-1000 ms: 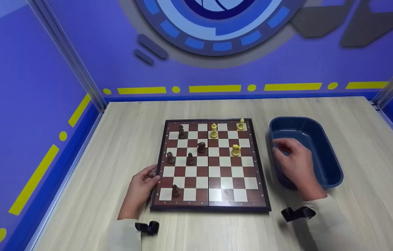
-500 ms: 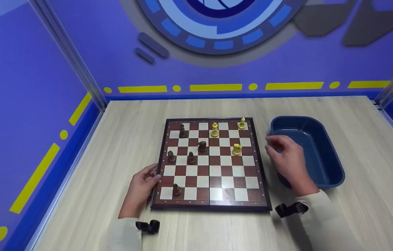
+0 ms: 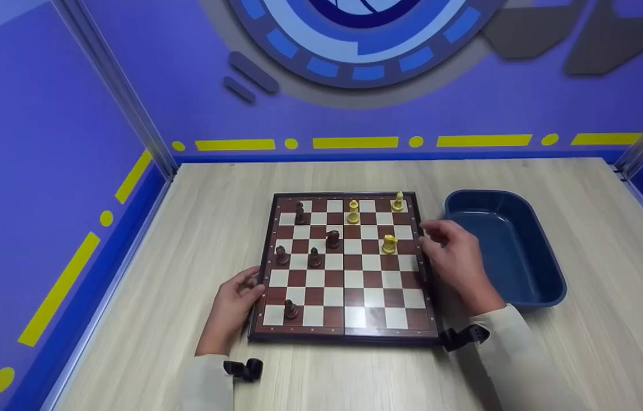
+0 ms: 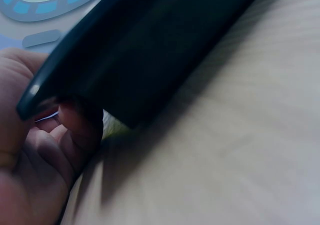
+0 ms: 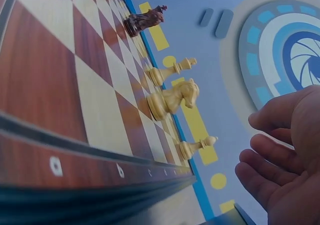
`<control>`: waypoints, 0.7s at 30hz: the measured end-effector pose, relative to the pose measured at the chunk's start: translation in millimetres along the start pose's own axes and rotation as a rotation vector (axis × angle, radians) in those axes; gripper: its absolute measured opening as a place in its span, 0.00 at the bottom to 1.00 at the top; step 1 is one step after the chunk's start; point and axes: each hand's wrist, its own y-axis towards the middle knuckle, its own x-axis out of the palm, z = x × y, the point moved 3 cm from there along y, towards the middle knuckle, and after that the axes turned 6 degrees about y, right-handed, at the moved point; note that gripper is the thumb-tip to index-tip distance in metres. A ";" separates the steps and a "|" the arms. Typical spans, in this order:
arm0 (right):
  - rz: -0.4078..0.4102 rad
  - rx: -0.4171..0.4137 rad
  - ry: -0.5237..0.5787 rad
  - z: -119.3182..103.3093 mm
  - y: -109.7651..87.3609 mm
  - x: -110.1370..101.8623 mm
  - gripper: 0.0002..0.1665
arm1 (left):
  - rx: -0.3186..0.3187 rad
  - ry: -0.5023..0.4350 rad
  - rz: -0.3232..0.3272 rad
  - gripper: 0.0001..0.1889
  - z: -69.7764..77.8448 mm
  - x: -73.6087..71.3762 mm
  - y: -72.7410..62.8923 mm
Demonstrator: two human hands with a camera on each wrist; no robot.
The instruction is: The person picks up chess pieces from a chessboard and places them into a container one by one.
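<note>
Right hand (image 3: 457, 260) nearer chessboard (image 3: 364, 297), perhaps beside bin (image 3: 512, 251)

Free: strip along worktop (image 3: 213, 217) left edge. Obstacles: gold knight (image 3: 389, 245) near right-hand fingers (image 5: 274, 115); blue bin (image 3: 498, 257) between chessboard (image 3: 372, 279) and worktop right edge.

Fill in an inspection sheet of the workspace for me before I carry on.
Surface: pale wood-grain table.
Job's things: chessboard lying flat; five dark pieces and three yellow pieces stand upright on it; blue tub to its right, nothing seen in the visible part.
Clutter: nothing seen.
Left hand: holds the board's left edge, thumb above, fingers partly hidden beneath.
Right hand: at the board's right edge, fingers loosely bent, no piece held; whether it touches the edge is unclear.
Cables: nothing seen.
Surroundings: blue-purple walls with yellow markings; metal posts in the corners.
</note>
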 end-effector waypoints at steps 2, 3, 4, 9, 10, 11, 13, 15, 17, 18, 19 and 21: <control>-0.014 0.001 0.010 -0.1 1.8 3.8 0.15 | 0.000 -0.005 0.000 0.25 -0.5 0.1 0.3; -0.024 0.005 0.010 -0.2 2.5 5.6 0.15 | -0.001 -0.006 0.002 0.25 -0.7 0.0 0.6; -0.035 0.012 0.013 0.1 3.2 7.4 0.16 | -0.001 -0.004 0.004 0.25 -0.8 -0.1 0.9; -0.082 0.040 0.009 2.0 6.7 15.2 0.17 | 0.005 -0.011 0.007 0.25 0.0 -0.8 1.4; -0.088 0.041 0.008 2.4 7.4 16.6 0.18 | 0.009 -0.007 0.006 0.25 0.0 -1.0 1.3; -0.092 0.037 0.004 2.5 7.9 18.0 0.18 | 0.010 -0.009 0.005 0.25 0.2 -1.0 1.3; -0.098 0.029 0.002 2.4 8.5 20.7 0.18 | 0.010 -0.005 0.005 0.25 0.3 -1.0 1.2; -0.101 0.024 0.004 2.1 9.0 23.4 0.18 | 0.013 0.005 0.001 0.25 0.6 -0.6 0.9; -0.106 0.024 0.010 2.1 9.4 26.1 0.18 | 0.008 0.008 0.000 0.25 0.5 -0.3 1.0; -0.109 0.026 0.013 2.1 9.7 27.5 0.18 | 0.009 0.013 0.001 0.25 0.2 -0.3 1.1; -0.112 0.029 0.014 2.2 9.9 28.8 0.18 | 0.008 0.016 0.002 0.25 -0.3 -0.4 1.3; -0.122 0.037 0.019 2.0 10.8 31.3 0.18 | 0.010 0.016 0.006 0.25 -0.9 -0.6 1.4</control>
